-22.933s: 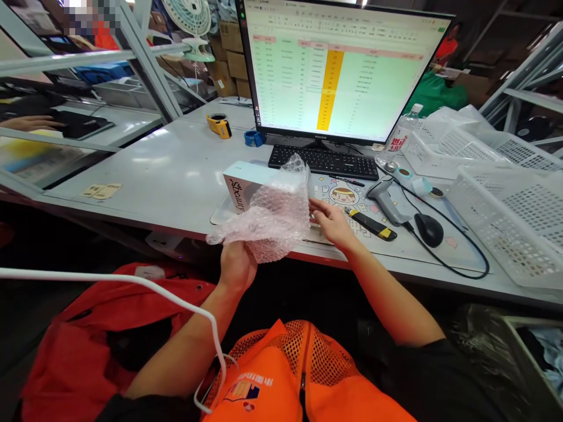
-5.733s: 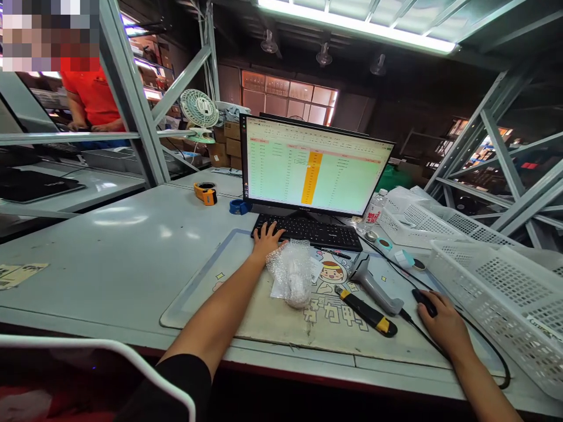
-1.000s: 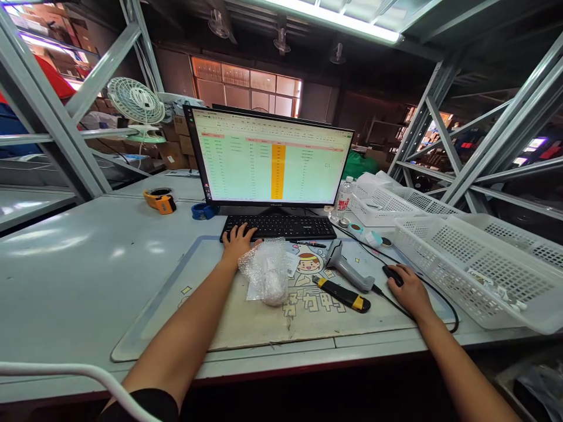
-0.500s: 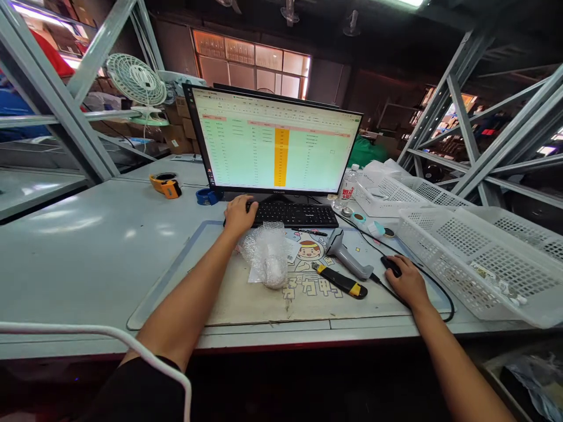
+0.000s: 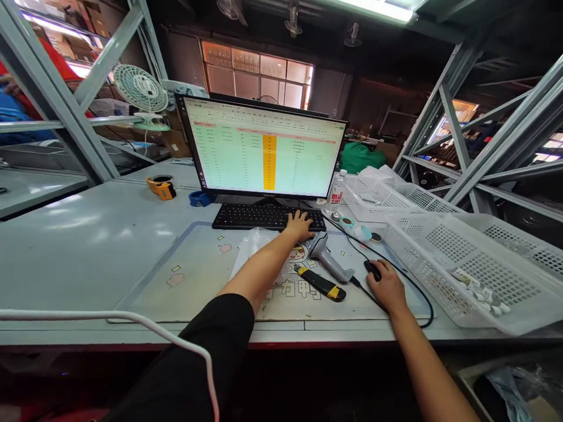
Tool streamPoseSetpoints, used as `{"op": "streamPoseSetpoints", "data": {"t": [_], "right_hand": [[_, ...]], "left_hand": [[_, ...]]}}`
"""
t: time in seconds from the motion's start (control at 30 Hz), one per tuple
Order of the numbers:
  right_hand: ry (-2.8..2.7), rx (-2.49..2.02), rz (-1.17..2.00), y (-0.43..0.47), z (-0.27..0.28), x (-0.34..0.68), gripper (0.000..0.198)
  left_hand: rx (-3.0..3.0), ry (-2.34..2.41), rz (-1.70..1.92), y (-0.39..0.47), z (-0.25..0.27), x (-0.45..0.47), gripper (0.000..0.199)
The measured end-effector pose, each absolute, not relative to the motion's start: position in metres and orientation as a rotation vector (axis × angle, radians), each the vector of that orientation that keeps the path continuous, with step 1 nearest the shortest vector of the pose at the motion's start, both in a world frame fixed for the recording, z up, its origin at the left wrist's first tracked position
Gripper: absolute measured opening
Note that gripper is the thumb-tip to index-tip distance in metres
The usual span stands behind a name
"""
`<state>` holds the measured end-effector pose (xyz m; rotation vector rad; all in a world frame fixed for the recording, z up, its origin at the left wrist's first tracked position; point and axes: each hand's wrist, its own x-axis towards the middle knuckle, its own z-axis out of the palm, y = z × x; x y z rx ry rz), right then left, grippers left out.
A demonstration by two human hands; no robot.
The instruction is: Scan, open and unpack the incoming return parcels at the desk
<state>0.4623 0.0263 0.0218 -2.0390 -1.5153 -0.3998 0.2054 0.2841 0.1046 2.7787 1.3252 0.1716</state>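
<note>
Fingers [image 5: 302, 216] of the left hand [image 5: 299, 229] are spread, gripping nothing, over the right end of the black keyboard [image 5: 246, 217]; whether a key is depressed cannot be told. The right hand [image 5: 389, 288] is closed over the black computer mouse [image 5: 373, 269], on the right part of the printed desk mat [image 5: 202, 278]. The keyboard lies directly below the monitor [image 5: 233, 155], which displays a spreadsheet with one orange column.

Change noted: the left hand has crossed from the keyboard's left end to its right. Judged effect: the number keys are now within its reach, while the left forearm passes above the bubble-wrapped item [image 5: 259, 238] and hides most of it.

Just right of that forearm lie a black-and-yellow utility knife [image 5: 320, 283] and a grey handheld scanner [image 5: 332, 264]. Further out, a white perforated basket [image 5: 422, 284] stands to the right, small white items inside; a blue tape roll [image 5: 201, 199] sits left of the monitor's base
</note>
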Motion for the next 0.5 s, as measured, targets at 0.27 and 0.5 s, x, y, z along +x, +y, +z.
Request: {"op": "streamPoseSetpoints", "data": {"t": [0.27,0.5], "right_hand": [[-1.581,-2.025,-0.371,0.034,0.006,0.479,0.045],[-1.603,-2.040,-0.319,0.041,-0.004,0.497,0.049]], "left_hand": [[2.733,1.372,0.163,0.280,0.102,0.214,0.069],[2.788,1.323,0.312,0.262,0.125,0.179,0.060]]}}
